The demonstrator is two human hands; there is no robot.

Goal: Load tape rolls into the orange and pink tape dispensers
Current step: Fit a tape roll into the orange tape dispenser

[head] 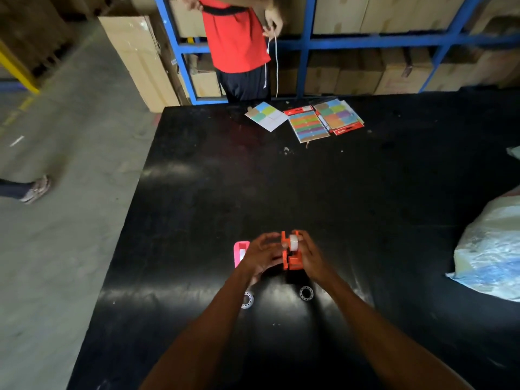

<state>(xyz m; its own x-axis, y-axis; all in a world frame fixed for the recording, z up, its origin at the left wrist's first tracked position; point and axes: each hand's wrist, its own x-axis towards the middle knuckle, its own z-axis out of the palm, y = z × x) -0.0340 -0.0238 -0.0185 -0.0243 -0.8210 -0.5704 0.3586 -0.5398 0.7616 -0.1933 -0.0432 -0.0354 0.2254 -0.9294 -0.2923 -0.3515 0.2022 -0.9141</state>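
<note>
The orange tape dispenser [292,258] is held between both hands just above the black table [281,187]. A white tape roll [294,242] sits in its upper part. My right hand [309,256] grips the dispenser's right side, fingers by the roll. My left hand [263,256] holds its left side. The pink tape dispenser [241,253] lies on the table left of my left hand, partly hidden by it. Two clear ring-shaped tape cores lie nearer to me: one [306,293] below the dispenser, the other [247,300] partly under my left forearm.
Packs of coloured sticky notes [309,122] lie at the table's far edge. A person in a red shirt [236,38] stands behind them, in front of blue shelving with cartons. A plastic-wrapped bundle [492,249] overhangs the table's right side. The table's left edge drops to concrete floor.
</note>
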